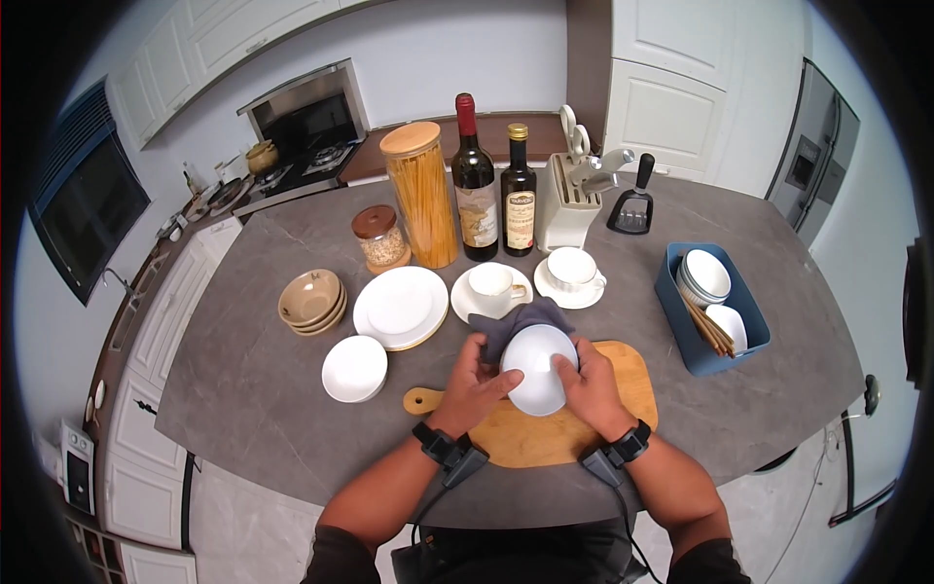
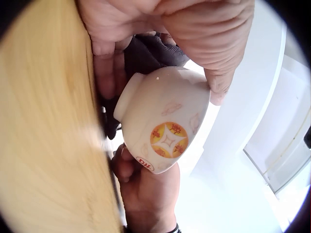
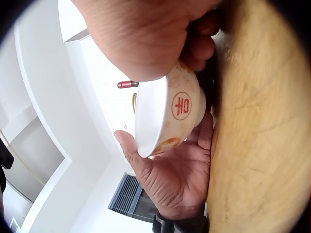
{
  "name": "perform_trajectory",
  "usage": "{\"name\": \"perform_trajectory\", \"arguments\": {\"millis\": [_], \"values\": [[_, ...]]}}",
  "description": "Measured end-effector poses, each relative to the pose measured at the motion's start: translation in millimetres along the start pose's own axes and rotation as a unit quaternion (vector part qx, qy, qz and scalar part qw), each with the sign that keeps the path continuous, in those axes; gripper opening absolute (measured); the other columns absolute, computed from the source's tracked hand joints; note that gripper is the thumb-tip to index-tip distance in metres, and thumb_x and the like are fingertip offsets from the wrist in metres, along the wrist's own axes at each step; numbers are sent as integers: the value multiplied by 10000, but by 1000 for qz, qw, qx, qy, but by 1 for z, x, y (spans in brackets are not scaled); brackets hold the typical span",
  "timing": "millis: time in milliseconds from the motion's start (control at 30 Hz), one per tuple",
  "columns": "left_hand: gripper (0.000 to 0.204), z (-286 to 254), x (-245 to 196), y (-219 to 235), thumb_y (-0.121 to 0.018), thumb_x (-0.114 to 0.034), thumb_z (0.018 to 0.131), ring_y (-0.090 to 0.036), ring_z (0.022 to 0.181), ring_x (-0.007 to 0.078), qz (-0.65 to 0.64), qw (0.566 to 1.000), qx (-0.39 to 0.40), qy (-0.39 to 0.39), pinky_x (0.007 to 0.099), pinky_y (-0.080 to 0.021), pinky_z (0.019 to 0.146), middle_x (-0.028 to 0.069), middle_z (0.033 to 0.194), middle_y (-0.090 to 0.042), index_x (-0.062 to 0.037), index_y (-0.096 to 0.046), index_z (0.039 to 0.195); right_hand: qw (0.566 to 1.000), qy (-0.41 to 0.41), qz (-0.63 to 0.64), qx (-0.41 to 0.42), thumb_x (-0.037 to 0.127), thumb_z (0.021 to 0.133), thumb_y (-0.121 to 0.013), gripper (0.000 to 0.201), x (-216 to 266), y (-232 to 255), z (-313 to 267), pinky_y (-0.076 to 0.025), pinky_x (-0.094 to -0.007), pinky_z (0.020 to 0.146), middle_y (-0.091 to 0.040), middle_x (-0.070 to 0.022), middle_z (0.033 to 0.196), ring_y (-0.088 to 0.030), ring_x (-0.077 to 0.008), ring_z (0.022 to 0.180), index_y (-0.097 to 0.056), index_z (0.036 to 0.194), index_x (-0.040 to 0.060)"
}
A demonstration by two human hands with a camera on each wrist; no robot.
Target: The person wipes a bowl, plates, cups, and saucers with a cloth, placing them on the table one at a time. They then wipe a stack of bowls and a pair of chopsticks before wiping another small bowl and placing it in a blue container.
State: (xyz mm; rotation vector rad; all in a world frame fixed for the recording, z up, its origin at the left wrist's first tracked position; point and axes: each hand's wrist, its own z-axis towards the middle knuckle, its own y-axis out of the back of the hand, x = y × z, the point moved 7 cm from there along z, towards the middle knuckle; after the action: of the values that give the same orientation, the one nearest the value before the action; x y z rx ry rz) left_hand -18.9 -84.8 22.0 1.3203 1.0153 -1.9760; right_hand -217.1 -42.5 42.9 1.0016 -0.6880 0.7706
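A white bowl (image 1: 540, 370) is held between both hands above the wooden cutting board (image 1: 525, 435). My left hand (image 1: 473, 391) grips its left side, thumb at the rim; my right hand (image 1: 595, 394) grips the right side with the thumb over the rim. Behind the bowl a dark grey cloth (image 1: 525, 319) bunches against the left hand's fingers. In the left wrist view the bowl (image 2: 163, 116) shows an orange round pattern and is tilted on its side. A red mark shows on the bowl (image 3: 181, 106) in the right wrist view.
Left stand a white bowl (image 1: 354, 369), stacked plates (image 1: 401, 308) and brown bowls (image 1: 311, 300). Two cups on saucers (image 1: 491, 292), bottles (image 1: 475, 195), a pasta jar (image 1: 420, 200) and a knife block (image 1: 567, 209) are behind. A blue bin (image 1: 696, 341) with bowls is right.
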Motion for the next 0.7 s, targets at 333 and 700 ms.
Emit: {"name": "perform_trajectory", "arguments": {"millis": [333, 700], "values": [[421, 0, -18, 0, -801, -313, 1006, -700, 1102, 160, 54, 998, -30, -15, 336, -574, 986, 53, 1156, -750, 7, -698, 1258, 1000, 11, -16, -20, 161, 1039, -647, 247, 2, 4, 0, -574, -491, 715, -738, -281, 890, -742, -457, 842, -653, 1208, -20], [367, -2, 1, 4, -800, -340, 1007, -704, 812, 104, 61, 998, -16, 14, 273, -595, 706, 47, 952, -753, -11, -726, 1152, 997, 15, -13, -74, 148, 1059, -610, 243, 1, 12, 1, -573, -484, 722, -736, -291, 924, -737, -469, 856, -639, 1230, -23]]}}
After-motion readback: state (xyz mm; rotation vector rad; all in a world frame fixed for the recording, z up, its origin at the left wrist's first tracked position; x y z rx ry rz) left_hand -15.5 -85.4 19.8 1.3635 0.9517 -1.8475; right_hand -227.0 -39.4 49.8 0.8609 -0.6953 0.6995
